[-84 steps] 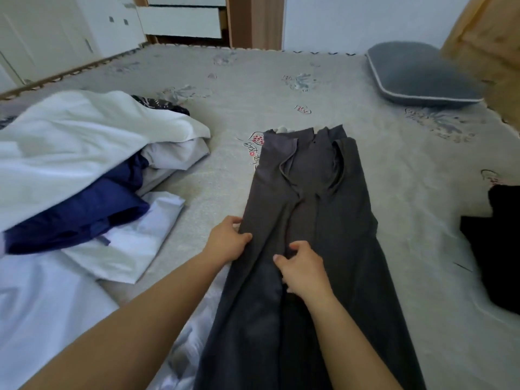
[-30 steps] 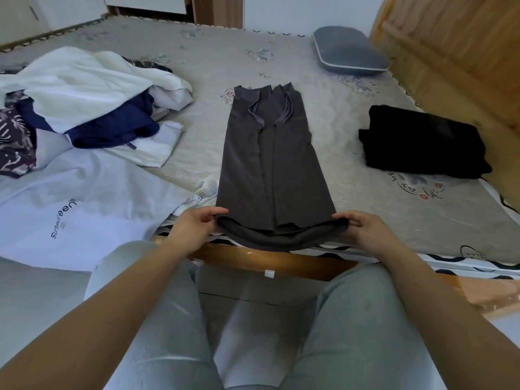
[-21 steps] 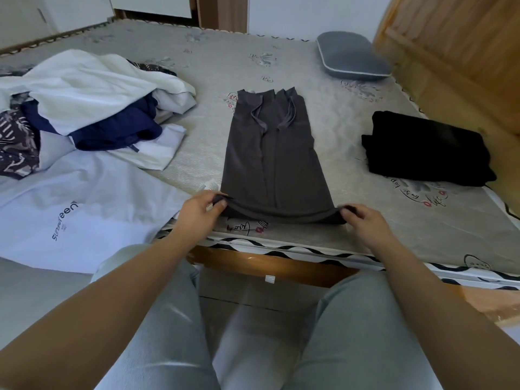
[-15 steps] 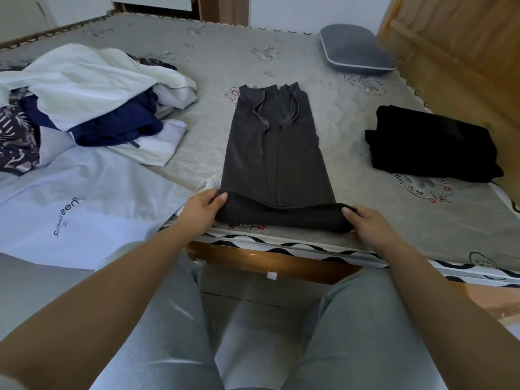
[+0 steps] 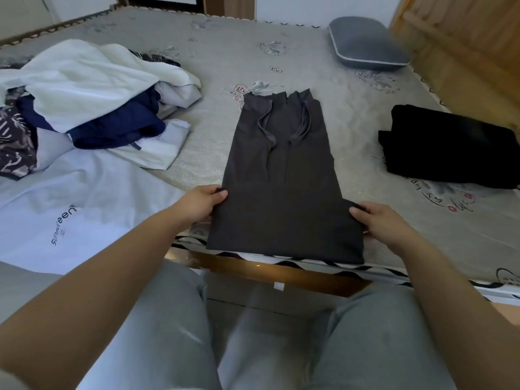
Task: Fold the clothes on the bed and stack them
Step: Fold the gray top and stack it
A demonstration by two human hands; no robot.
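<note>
— What had changed on the bed (image 5: 309, 52) by then?

— The lower end of the grey trousers (image 5: 281, 170), which half a second earlier was only a thick roll at the near edge, had been carried up and laid flat over the middle of the garment. I'd judge the first lengthwise fold was nearly made, with perhaps one more fold to go before stacking.

— Take me across, left to right.

— At the left edge sat the unfolded heap (image 5: 92, 99), white and navy pieces, with a pale shirt (image 5: 70, 215) spread nearer the front. Then the left hand (image 5: 201, 202), fingers curled round the left corner of the folded flap, thumb on top. The trousers lay along the middle, waistband towards the far edge, fold at the near edge. The right hand (image 5: 380, 223) pinched the flap's right corner the same way.

— So the cloth sat between the hands?

— Yes, stretched between them, both touching it. Further right, near the right edge, lay the black folded garment (image 5: 450, 147), well apart, likely where the stack would go. A grey pillow (image 5: 365, 43) rested by the far right corner.
</note>
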